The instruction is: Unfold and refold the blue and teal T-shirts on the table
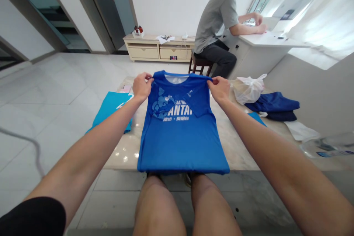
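A blue T-shirt point(182, 140) with white lettering lies spread in front of me, its collar away from me and its sleeves folded inward over the chest. Its lower hem reaches the near table edge above my knees. My left hand point(143, 86) pinches the shirt's left shoulder corner. At the opposite shoulder, my right hand point(219, 87) has its fingers closed on the fabric. Both sides are folded in, so the shirt forms a narrow panel. To the left of it rests a folded turquoise garment point(110, 108) with white print, partly behind my left forearm.
On the table point(124, 155), at the right, are a white plastic bag point(249, 87), dark blue clothing point(276, 103), a white paper point(301, 131) and a clear plastic bottle point(326, 146). A person point(218, 18) sits at a white desk point(265, 40) beyond. A low cabinet point(143, 51) stands by the wall.
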The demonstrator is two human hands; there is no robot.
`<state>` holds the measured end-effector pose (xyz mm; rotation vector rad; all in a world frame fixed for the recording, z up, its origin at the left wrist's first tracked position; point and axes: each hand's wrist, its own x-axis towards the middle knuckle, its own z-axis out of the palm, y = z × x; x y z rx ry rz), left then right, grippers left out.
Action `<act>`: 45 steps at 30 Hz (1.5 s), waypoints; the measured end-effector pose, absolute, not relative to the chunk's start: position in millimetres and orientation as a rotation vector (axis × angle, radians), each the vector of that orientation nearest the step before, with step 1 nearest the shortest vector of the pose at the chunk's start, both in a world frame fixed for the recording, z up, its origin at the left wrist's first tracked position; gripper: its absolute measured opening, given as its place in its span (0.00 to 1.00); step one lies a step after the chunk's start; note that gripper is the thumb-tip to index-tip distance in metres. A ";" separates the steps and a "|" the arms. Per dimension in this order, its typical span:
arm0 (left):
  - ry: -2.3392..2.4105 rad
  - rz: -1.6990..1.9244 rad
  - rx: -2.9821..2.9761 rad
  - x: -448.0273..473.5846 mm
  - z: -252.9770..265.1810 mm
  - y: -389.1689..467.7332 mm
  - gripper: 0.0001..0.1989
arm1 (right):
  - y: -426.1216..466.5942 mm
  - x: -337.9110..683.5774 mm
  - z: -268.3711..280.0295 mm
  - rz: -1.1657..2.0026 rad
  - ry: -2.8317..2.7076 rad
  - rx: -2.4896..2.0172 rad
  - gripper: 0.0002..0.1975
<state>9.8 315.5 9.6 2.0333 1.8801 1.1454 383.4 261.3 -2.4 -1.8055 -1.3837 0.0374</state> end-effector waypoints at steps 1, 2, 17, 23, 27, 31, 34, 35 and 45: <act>1.821 1.235 2.082 11.1 20.3 311.0 0.14 | 255.6 383.7 5.3 0.004 -1.393 -1.718 0.12; 1.745 1.310 2.128 11.0 27.4 302.0 0.15 | 246.5 384.1 10.2 -0.016 -1.416 -1.652 0.12; 1.251 0.639 2.201 -75.3 -102.3 -7.2 0.15 | -75.4 418.4 -114.7 0.448 -2.082 -1.654 0.15; 1.592 0.367 2.314 -39.1 -130.9 9.0 0.34 | -44.6 376.4 -122.5 0.378 -2.098 -1.718 0.24; 1.804 0.317 2.437 -10.7 -162.1 32.1 0.41 | -11.0 347.6 -153.7 0.288 -2.137 -1.822 0.34; 1.810 0.400 2.499 -4.2 -179.6 88.8 0.39 | 35.9 349.4 -174.0 0.173 -2.098 -1.869 0.35; 1.804 0.429 2.510 2.7 -178.2 144.4 0.38 | 82.6 356.8 -171.6 0.173 -2.098 -1.924 0.35; 1.804 0.421 2.509 6.2 -175.6 159.6 0.37 | 96.3 358.5 -169.2 0.179 -2.099 -1.946 0.35; 1.782 0.422 2.405 -29.6 -120.8 80.6 0.29 | 22.6 349.1 -153.0 0.309 -1.637 -2.064 0.32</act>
